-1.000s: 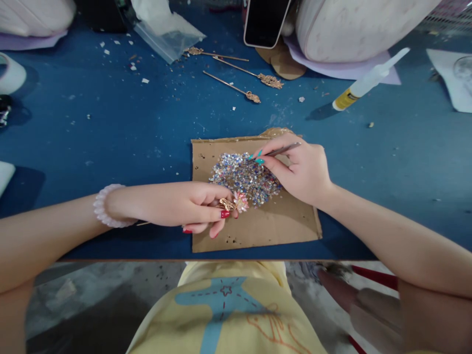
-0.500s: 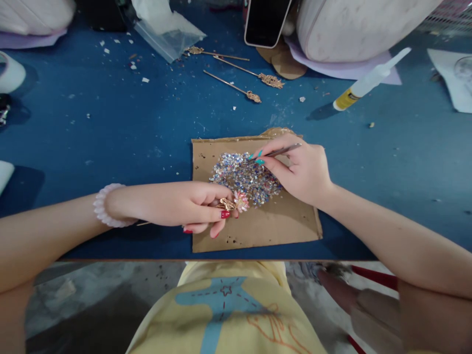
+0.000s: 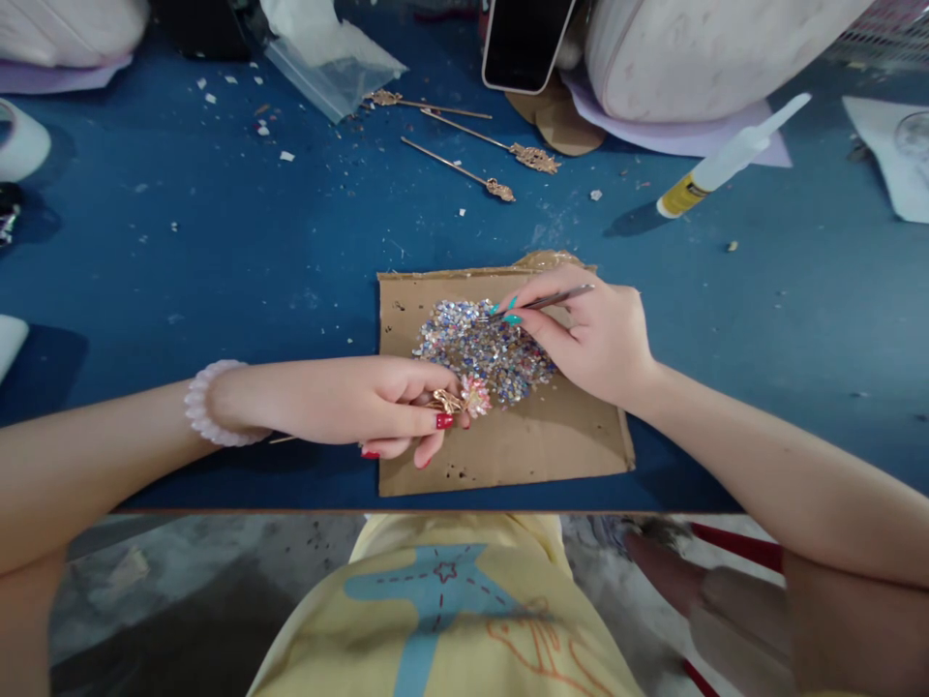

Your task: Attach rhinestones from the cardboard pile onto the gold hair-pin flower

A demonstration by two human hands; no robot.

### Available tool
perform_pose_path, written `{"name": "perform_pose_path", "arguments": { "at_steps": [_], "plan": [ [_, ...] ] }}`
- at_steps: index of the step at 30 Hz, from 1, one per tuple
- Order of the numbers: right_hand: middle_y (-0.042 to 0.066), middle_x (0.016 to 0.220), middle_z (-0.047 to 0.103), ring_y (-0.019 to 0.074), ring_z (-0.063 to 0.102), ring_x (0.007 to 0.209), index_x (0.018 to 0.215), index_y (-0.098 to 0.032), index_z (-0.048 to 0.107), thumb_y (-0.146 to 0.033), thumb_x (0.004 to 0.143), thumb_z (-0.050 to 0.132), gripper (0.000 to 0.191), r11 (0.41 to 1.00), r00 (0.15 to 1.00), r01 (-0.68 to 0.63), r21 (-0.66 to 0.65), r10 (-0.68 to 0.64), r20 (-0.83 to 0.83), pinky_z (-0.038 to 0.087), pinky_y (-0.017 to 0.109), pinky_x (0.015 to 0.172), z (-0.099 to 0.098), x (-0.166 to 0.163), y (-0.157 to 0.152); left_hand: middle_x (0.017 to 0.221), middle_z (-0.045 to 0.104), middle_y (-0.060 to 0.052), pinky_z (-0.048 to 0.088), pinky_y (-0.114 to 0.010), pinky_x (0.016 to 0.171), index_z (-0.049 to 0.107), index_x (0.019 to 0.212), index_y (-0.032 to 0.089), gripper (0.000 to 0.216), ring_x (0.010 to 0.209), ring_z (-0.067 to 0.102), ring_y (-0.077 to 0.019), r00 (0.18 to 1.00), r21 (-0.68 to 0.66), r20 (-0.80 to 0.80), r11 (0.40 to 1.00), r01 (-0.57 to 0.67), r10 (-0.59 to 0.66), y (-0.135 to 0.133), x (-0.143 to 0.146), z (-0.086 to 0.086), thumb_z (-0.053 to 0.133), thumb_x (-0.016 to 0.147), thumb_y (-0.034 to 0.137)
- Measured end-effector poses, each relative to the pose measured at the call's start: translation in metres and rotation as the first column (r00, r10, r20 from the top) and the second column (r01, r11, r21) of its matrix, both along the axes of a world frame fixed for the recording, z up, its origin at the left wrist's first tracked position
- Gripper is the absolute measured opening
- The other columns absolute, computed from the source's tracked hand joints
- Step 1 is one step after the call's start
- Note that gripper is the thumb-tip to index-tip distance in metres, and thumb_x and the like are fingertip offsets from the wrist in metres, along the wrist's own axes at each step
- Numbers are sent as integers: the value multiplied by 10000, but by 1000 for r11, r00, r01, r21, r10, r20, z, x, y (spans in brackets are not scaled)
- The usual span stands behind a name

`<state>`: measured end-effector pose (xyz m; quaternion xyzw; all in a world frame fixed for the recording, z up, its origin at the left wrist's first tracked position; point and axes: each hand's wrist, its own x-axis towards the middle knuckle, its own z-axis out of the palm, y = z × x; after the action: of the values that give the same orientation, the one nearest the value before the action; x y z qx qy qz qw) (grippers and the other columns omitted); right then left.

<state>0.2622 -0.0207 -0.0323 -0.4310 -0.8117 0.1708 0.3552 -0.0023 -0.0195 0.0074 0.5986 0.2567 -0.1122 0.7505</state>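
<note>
My left hand [image 3: 377,402] is closed around a gold hairpin [image 3: 447,401], whose pink flower head [image 3: 475,396] sticks out past the fingertips. Part of its thin stem shows behind my wrist; the rest is hidden by the hand. My right hand [image 3: 591,334] pinches a pair of metal tweezers [image 3: 557,298]. Their tips reach down into a heap of small glittering rhinestones [image 3: 464,334], mostly blue, silver and clear. Whether the tips grip a stone is too small to tell. The heap lies on a piece of brown cardboard [image 3: 508,450] in front of me.
Beyond the cardboard lie three gold hairpins [image 3: 494,188]. A glue bottle with a yellow label [image 3: 682,196] stands to the right. Along the back are a phone [image 3: 527,44], a plastic bag [image 3: 334,77] and a pale rounded case [image 3: 711,58]. A white tape roll [image 3: 25,140] sits far left.
Almost nothing differs. Both hands keep their places and holds, with the tweezer tips still in the rhinestones.
</note>
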Motion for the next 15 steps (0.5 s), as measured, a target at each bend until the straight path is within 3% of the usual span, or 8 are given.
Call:
{"name": "perform_pose_path", "arguments": {
  "at_steps": [15],
  "plan": [
    [14, 929, 832, 161, 774, 758, 971, -237, 711, -254, 1010, 613, 107, 999, 1000, 17, 30, -18, 14, 620, 303, 709, 0, 0, -1, 863, 644, 30, 395, -249, 580, 520, 1230, 214, 190, 523, 421, -66, 1000, 11, 9, 1000, 0, 0, 0, -1, -1, 499, 1087, 338]
  ]
}}
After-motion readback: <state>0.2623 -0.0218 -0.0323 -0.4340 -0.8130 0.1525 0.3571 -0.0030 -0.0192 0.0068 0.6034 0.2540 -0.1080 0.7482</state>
